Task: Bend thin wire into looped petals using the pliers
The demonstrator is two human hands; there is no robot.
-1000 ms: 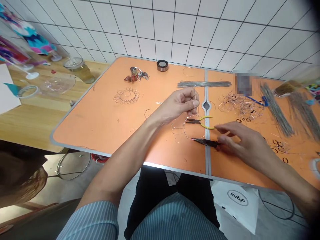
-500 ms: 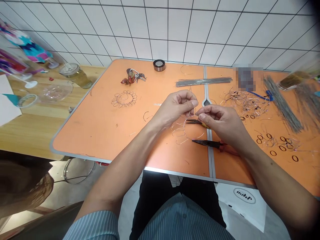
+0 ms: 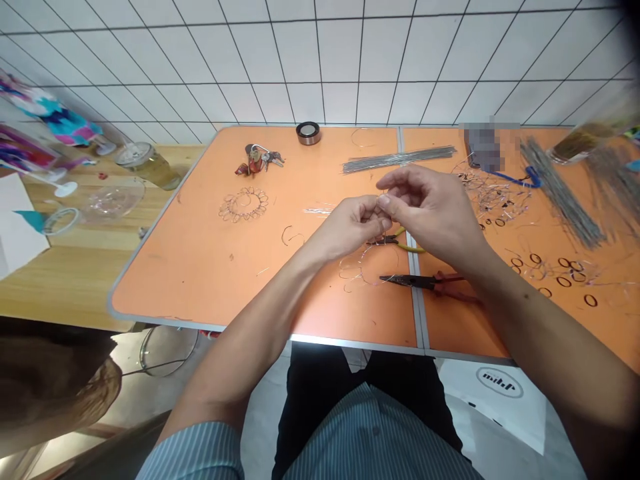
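My left hand point(image 3: 357, 227) pinches a thin wire above the middle of the orange table. Close against it, my right hand point(image 3: 425, 203) is closed too, its thumb and fingertips meeting the same wire. Below the hands hangs a partly looped wire ring point(image 3: 361, 272) that seems to belong to that wire. Under my right wrist lie red-handled needle-nose pliers point(image 3: 415, 281). Yellow-handled pliers point(image 3: 387, 240) rest just beneath my fingers, partly covered. A finished-looking looped wire ring point(image 3: 243, 205) lies farther left on the table.
A bundle of straight wires point(image 3: 397, 160) lies behind my hands, near a tape roll point(image 3: 308, 133) and keys point(image 3: 260, 160). Tangled wire pieces point(image 3: 495, 197), small dark rings point(image 3: 564, 282) and another wire bundle point(image 3: 563, 193) are at right. A lidded drink cup point(image 3: 147, 167) stands on the wooden surface at left.
My right hand has risen and moved in beside the left fingertips, uncovering more of both pliers. The view has shifted slightly.
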